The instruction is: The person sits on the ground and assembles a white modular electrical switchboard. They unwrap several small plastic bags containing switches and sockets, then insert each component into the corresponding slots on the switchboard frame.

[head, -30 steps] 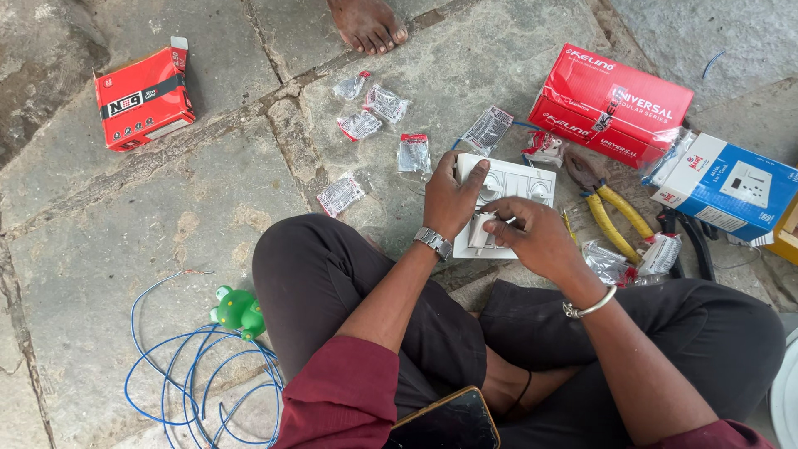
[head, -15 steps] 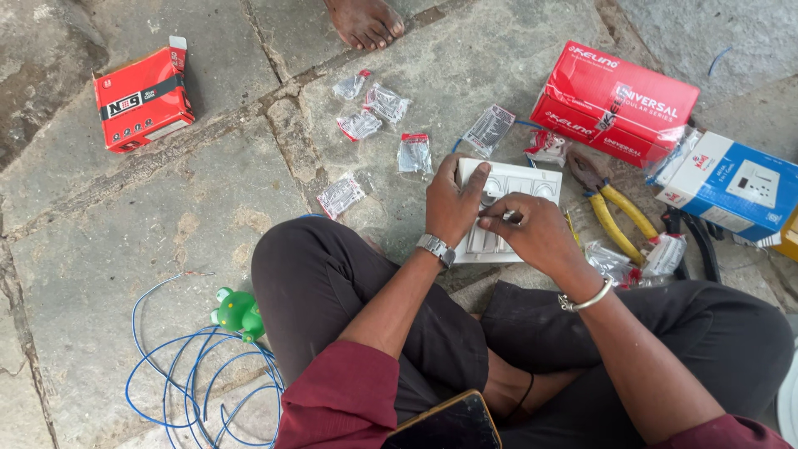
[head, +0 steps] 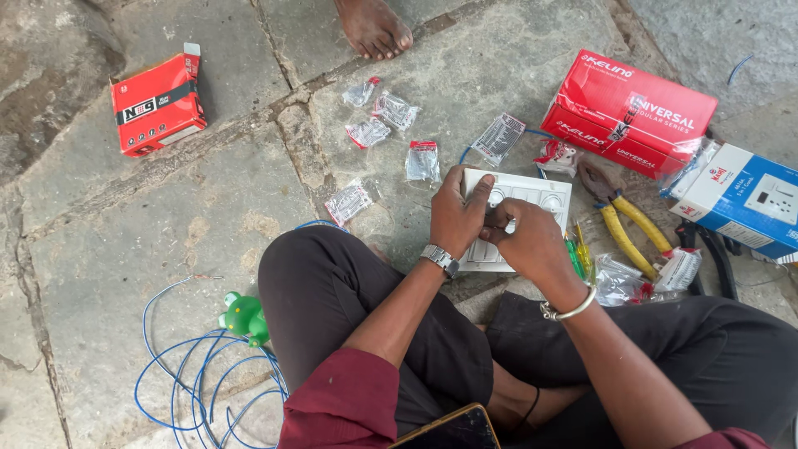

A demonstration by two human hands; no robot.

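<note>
I see both hands have closed in, left hand (head: 455,218) gripping the white switch plate (head: 532,193), right hand (head: 530,243) now pinching at its face.

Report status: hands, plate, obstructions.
Left hand grips white rectangular plastic switch plate. Right hand pinches at its face. Yellow-handled pliers lie beside, clear.

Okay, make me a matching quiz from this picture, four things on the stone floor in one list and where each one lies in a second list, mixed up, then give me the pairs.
Things:
1. small red box
2. blue wire coil
3. yellow-handled pliers
4. white switch plate

Places:
A. under both hands, left hand and right hand
B. far left, alone on the stone floor
C. right of the plate, below the big red box
D. lower left, beside the green object

Pairs: 1-B, 2-D, 3-C, 4-A
</note>
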